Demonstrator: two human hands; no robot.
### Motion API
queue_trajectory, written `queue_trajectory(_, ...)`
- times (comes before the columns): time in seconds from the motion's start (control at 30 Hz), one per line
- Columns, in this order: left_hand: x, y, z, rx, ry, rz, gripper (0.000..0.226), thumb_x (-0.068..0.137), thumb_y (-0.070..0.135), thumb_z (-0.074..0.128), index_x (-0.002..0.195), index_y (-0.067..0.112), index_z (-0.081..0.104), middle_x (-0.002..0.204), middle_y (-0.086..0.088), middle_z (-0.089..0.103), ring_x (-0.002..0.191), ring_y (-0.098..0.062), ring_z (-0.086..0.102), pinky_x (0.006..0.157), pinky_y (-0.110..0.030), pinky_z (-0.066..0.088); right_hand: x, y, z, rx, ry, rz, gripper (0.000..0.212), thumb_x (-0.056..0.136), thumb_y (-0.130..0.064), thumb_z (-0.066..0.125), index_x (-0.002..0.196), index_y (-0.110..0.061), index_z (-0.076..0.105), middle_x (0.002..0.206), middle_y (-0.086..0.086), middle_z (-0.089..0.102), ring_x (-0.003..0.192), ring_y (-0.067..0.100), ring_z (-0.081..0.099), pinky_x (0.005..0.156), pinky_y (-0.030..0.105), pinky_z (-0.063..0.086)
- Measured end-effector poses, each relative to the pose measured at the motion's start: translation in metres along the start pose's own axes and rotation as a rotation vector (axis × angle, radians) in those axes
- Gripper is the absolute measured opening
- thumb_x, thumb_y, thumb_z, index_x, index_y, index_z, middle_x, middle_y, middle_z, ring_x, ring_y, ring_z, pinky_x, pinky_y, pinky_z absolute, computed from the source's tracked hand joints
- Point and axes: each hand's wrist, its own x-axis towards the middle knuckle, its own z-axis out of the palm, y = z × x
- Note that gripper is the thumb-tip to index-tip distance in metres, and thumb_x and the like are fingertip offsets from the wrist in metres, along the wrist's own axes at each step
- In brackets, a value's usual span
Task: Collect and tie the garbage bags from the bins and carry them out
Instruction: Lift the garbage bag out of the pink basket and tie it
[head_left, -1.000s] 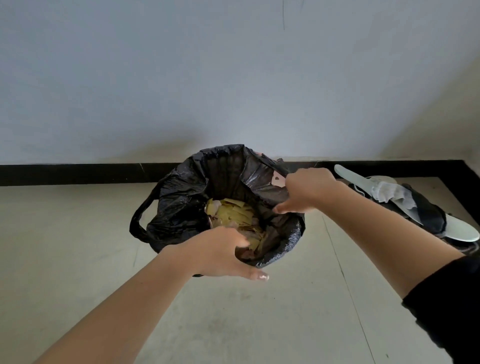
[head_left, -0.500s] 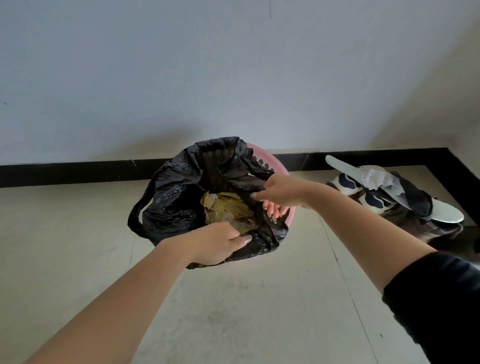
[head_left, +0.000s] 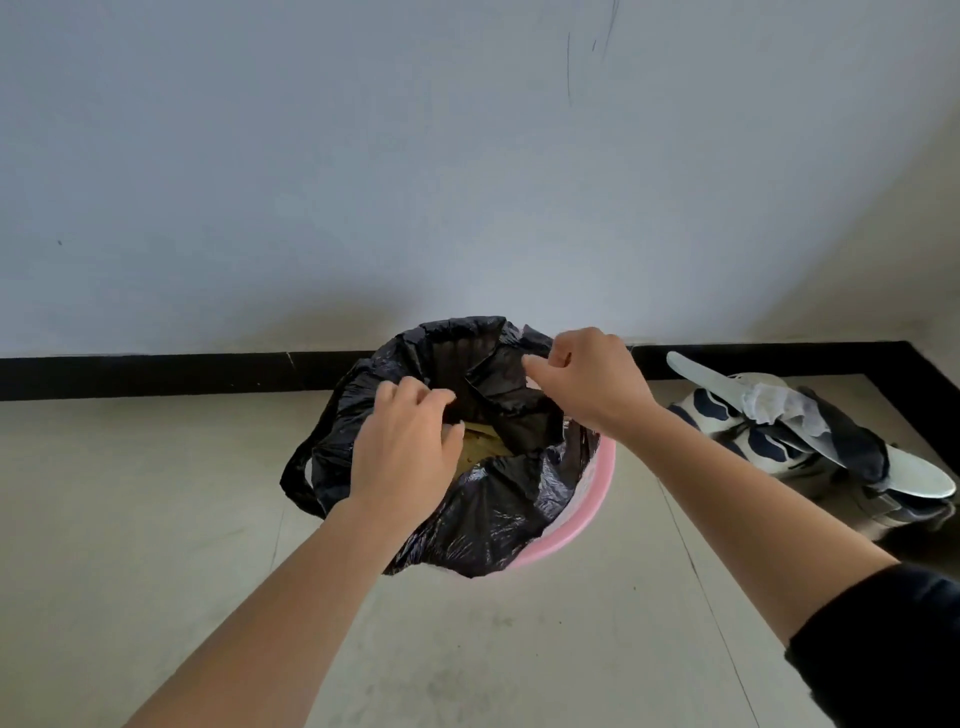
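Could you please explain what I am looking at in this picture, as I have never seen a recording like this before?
There is no machine here. A person wears a wide-angle camera on the head, so this single view looks forward and down at their own two bare hands.

On the pale floor, against the wall with its black skirting, stands a pink bin lined with a black garbage bag. Some yellowish waste shows inside.

The left hand grips the bag's edge on the left side, and the right hand pinches the edge at the far side. Both hands hold the bag's mouth, which is not yet tied.

To the right, in the corner, lie sneakers with pale insoles resting across them.
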Motion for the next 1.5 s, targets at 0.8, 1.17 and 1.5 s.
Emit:
queue_trajectory(0.8,-0.007,-0.058,-0.036,0.026,-0.497,-0.422,0.034,0.101,0.022,0.038,0.068,0.016,0.036,0.064,0.0,0.041,0.059,-0.017,0.043,0.06,-0.029,0.035,0.086,-0.025,0.068,-0.448,-0.001,-0.168,0.024,0.085,0.007,0.045,0.089,-0.015,0.054,0.092,0.008,0.066,0.084,0.03,0.057,0.085,0.033,0.034)
queue_trajectory(1.17,0.0,-0.027,-0.054,0.286,-0.241,-0.36,0.017,0.094,0.015,0.056,0.081,0.015,0.046,0.074,-0.002,0.049,0.067,-0.02,0.049,0.059,-0.029,0.04,0.058,-0.035,0.071,-0.116,-0.165,-0.386,0.017,0.09,0.002,0.047,0.093,-0.008,0.06,0.097,0.006,0.065,0.087,0.025,0.058,0.067,0.031,0.04)
queue_trajectory(1.5,-0.003,-0.008,-0.029,-0.104,-0.258,-0.085,0.014,0.091,0.028,0.061,0.097,0.023,0.073,0.093,0.001,0.072,0.084,-0.02,0.066,0.069,-0.032,0.055,0.039,-0.014,0.044,-0.02,-0.649,-0.232,0.021,0.086,-0.025,0.07,0.104,-0.017,0.065,0.108,-0.001,0.064,0.105,0.018,0.057,0.104,0.036,0.038)
